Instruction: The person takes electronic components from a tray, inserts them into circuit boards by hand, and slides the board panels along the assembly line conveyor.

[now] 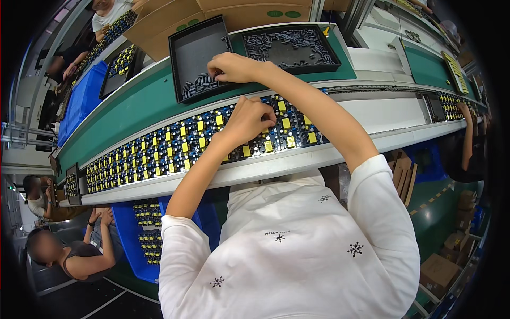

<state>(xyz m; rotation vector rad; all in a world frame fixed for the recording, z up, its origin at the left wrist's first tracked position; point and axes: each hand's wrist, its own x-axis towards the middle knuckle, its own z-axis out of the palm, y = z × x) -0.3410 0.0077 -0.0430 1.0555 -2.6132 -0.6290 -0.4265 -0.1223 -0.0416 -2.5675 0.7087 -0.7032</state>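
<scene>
My left hand (248, 121) is over a long row of circuit boards (183, 139) with yellow blocks and small blue parts. Its fingers are pinched together close to the board surface, and whatever they hold is hidden. Farther off, my right hand (234, 68) reaches across into a black tray (197, 50). Its curled fingertips are at a pile of small dark cylindrical parts (199, 86) that look like capacitors. I cannot make out what sits between those fingers. To the right, a second black tray (289, 47) has many more of these parts spread along its sides.
A pale rail (255, 169) edges the line in front of me. Cardboard boxes (228, 10) stand behind the trays. Blue bins (130, 239) with boards are at lower left. Other people work at left, and a co-worker's arm (468, 133) reaches the line at far right.
</scene>
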